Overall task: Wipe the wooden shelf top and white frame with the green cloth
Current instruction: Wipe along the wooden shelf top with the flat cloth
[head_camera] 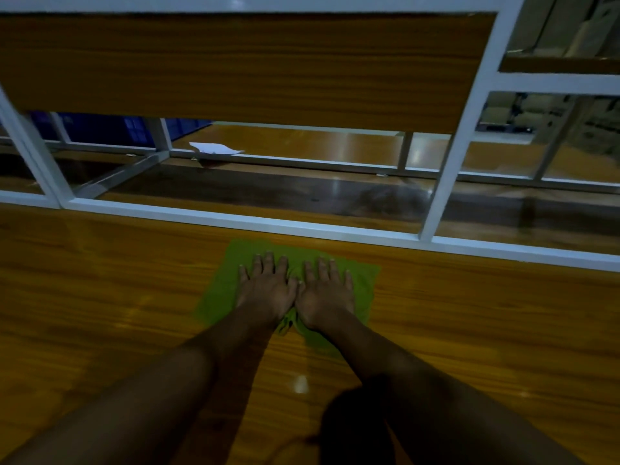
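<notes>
Both hands (295,290) side by side on cloth (218,290), frame (235,221) behind

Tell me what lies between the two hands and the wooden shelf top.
The green cloth lies there, spread flat on the wooden shelf top. The left hand and right hand press on it side by side, fingers spread, as the head view shows.

A white sheet of paper (214,148) is seen lying flat on a lower wooden level, behind a rail, with one corner curled upward. Blue plastic crates (110,127) are located to the left of the paper, partly hidden by uprights. Stacked cardboard boxes (577,25) are visible at the upper right, dimly lit and blurred. Their contents cannot be determined.
</notes>
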`<state>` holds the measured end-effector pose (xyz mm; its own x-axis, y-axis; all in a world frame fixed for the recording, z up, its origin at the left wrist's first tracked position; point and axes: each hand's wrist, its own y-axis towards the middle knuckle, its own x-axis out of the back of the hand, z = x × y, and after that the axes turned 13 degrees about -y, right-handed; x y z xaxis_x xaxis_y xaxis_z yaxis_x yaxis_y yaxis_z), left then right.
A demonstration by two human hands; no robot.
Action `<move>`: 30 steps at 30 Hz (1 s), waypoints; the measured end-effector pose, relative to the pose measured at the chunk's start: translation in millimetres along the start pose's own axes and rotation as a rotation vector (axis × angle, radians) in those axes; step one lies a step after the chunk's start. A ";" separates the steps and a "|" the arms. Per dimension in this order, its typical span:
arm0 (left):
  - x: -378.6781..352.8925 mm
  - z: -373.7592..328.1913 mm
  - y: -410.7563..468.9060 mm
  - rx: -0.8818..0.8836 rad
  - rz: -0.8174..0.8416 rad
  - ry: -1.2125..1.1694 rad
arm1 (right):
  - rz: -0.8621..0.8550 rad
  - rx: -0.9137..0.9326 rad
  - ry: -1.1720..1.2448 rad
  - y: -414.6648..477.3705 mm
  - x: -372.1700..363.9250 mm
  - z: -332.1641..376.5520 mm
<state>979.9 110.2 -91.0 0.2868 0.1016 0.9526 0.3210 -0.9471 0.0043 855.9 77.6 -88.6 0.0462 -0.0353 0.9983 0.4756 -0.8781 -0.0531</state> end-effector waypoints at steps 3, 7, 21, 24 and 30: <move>-15.3 -53.5 -2.5 -0.039 0.022 -0.019 | -0.018 -0.031 -0.003 -15.9 -2.7 -53.4; -36.9 -125.5 -3.9 -0.081 0.049 -0.037 | -0.054 -0.096 -0.019 -37.6 -8.9 -123.7; -73.9 -256.5 -40.6 -0.342 0.124 -0.086 | 0.036 -0.426 -0.053 -115.4 -16.9 -238.0; -70.0 -241.5 -44.5 -0.388 0.135 -0.098 | 0.034 -0.464 -0.047 -118.4 -15.1 -220.3; -47.1 -166.8 -46.9 -0.355 0.146 -0.102 | 0.027 -0.455 -0.046 -105.6 -13.7 -142.3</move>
<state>800.8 99.1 -85.4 0.4001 -0.0290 0.9160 -0.0568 -0.9984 -0.0069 680.0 103.0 -93.3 0.0968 -0.0486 0.9941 0.0394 -0.9978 -0.0527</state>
